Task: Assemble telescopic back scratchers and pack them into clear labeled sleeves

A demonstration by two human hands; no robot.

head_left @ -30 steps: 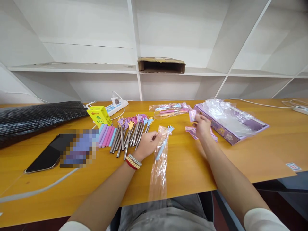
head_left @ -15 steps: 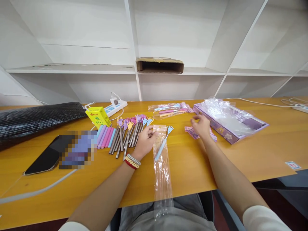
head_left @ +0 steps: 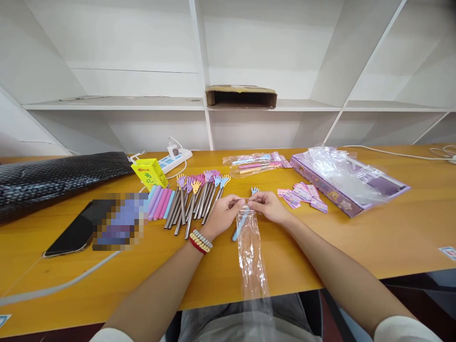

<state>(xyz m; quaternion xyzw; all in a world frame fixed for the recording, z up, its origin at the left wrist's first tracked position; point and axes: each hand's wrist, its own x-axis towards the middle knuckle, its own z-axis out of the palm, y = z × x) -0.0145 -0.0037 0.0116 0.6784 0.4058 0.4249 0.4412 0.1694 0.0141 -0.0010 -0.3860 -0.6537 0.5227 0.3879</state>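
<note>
My left hand (head_left: pixel 221 216) and my right hand (head_left: pixel 270 206) meet in front of me, both pinching the top edge of a long clear plastic bag (head_left: pixel 251 254). The bag hangs toward me past the table edge onto my lap. Behind it lies a blue back scratcher (head_left: pixel 235 233), its hand-shaped head showing above my right fingers and its middle partly covered. Left of my left hand is a pile of back scratchers (head_left: pixel 194 202) with metal rods and colourful hand-shaped heads. Several pink and purple cards (head_left: pixel 302 194) lie right of my right hand.
Pastel handle tubes (head_left: pixel 159 203) lie beside the pile, near a yellow drink carton (head_left: pixel 149 173) and a power strip (head_left: pixel 175 160). Packed back scratchers (head_left: pixel 256 164) lie at the back. A purple box (head_left: pixel 317 187) holds clear bags. A phone (head_left: pixel 76 228) and black bubble-wrap bag (head_left: pixel 64 183) are left.
My right hand has left the cards and come left to the bag's top, where it now pinches beside my left hand. The cards are uncovered. The view has shifted slightly.
</note>
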